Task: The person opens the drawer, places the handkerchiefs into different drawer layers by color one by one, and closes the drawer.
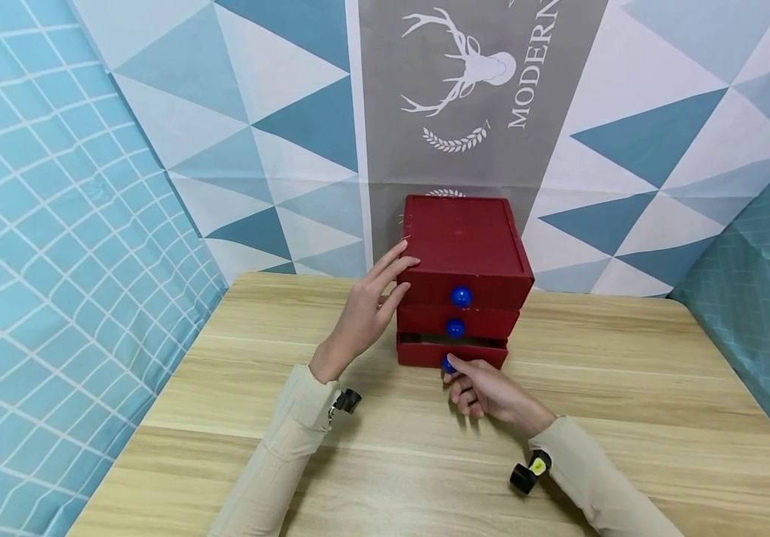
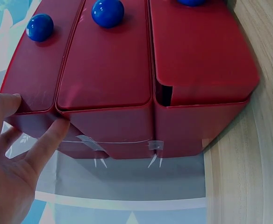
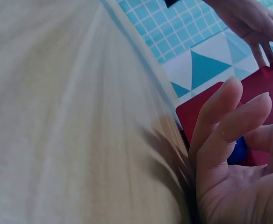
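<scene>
A red three-drawer box (image 1: 465, 246) stands at the back of the wooden table (image 1: 626, 388), each drawer with a blue knob. My left hand (image 1: 399, 276) rests with straight fingers against the box's upper left side (image 2: 108, 126); the fingertips (image 2: 57, 130) touch that wall. My right hand (image 1: 455, 371) pinches the bottom drawer's knob (image 1: 448, 363), which its fingers (image 3: 225, 126) partly hide. The bottom drawer (image 2: 202, 51) stands slightly out from the other two. The middle knob (image 1: 455, 327) and top knob (image 1: 461, 296) are free.
Patterned blue and white cloth hangs behind the table and at both sides, with a grey deer banner (image 1: 472, 82) right behind the box. A small black camera sits on each wrist (image 1: 528, 471). Bare wood lies left, right and in front of the box.
</scene>
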A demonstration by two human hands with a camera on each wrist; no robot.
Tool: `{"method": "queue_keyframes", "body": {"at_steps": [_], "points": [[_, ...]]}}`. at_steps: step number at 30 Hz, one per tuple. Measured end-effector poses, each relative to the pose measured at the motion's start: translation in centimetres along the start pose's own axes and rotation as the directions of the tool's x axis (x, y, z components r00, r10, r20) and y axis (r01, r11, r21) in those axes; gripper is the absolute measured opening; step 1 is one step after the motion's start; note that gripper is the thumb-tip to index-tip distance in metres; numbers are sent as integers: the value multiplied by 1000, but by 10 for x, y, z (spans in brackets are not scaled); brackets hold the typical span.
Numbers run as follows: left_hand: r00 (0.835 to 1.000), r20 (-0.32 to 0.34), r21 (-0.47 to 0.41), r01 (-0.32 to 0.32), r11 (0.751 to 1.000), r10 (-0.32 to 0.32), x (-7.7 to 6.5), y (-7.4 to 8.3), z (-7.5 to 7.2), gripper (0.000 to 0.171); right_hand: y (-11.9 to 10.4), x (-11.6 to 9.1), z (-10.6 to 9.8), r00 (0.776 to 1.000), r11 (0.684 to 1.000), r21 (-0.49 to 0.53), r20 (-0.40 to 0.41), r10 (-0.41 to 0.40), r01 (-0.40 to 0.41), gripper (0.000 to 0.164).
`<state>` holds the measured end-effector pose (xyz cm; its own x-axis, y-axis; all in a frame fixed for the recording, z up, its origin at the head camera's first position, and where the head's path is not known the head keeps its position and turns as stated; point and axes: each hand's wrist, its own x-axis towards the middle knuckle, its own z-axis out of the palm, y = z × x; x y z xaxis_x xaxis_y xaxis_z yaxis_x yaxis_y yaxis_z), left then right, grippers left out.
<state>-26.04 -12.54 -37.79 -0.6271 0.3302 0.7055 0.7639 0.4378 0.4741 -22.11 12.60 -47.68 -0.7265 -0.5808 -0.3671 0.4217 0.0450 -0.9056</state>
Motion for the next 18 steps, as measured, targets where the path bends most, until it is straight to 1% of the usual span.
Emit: {"method": "queue_keyframes", "body": {"at_steps": [7,15,18], "points": [[1000,-3,3,0,1000,0,0,0,0,40,-3,4,-5,1000,1000,-14,11,13,-13,49],[1000,1,5,10,1000,-10,0,0,0,41,-6,10,-9,1000,1000,-27,-13,15,-16,46],[1000,3,8,13,1000,-13,0,0,0,41,-7,12,-11,1000,999,-36,-10,19,-19,46]]}}
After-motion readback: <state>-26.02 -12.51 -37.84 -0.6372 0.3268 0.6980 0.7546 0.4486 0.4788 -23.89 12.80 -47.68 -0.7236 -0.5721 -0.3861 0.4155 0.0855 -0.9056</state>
